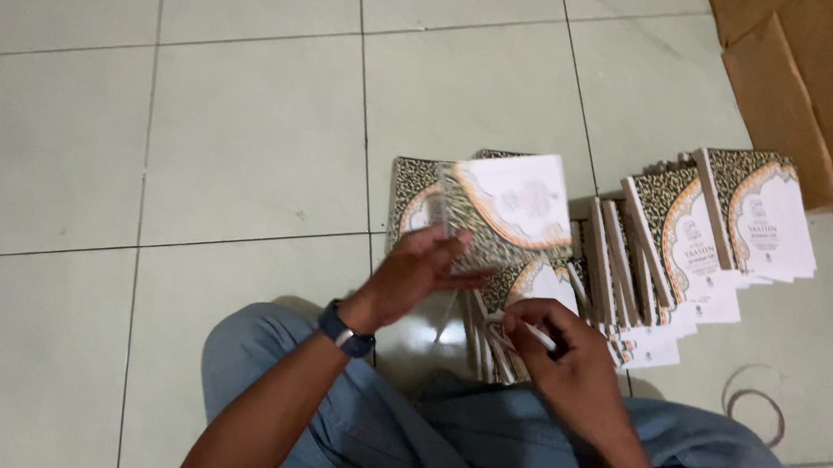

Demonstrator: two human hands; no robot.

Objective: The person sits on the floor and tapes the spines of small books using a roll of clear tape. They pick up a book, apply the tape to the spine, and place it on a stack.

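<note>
My left hand (411, 276) grips a small patterned booklet (509, 210) with a white and gold cover, holding it tilted above the floor. A dark watch sits on that wrist. My right hand (567, 353) pinches the edges of several thin booklets (500, 340) standing on the floor in front of my knees. More of the same booklets lie flat under the raised one (412, 198). To the right a fanned row of booklets (697, 239) leans across the tiles.
Pale floor tiles (244, 139) stretch to the left and far side. Brown cardboard (821, 89) lies at the upper right. A rubber band loop (755, 404) rests on the floor at the right. My legs in blue-grey trousers (439, 437) fill the bottom edge.
</note>
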